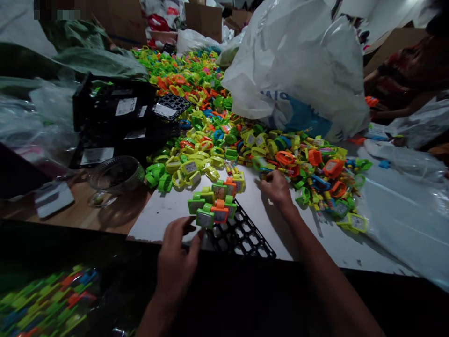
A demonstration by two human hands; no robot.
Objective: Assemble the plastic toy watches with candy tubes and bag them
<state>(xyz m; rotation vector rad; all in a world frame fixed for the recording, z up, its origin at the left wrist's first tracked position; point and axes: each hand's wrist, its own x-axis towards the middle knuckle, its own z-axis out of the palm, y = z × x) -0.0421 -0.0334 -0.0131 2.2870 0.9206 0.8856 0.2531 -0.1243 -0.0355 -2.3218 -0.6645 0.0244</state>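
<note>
My left hand (178, 248) is beside the near left corner of a black grid tray (245, 234), thumb and fingers apart, near a green toy watch (205, 217). Several green, orange and yellow watches stand in the tray's left part. At the near edge of the large pile of colourful watches (210, 145), my right hand (277, 187) has its fingers drawn together. A blurred green watch (259, 163) lies just beyond its fingertips; whether the fingers hold anything is hidden.
Black stacked trays (119, 117) and a clear glass bowl (117, 175) stand left. A large white plastic bag (298, 61) rises behind the pile. Another person's arm (396, 112) shows at right. Bagged watches (45, 299) lie lower left.
</note>
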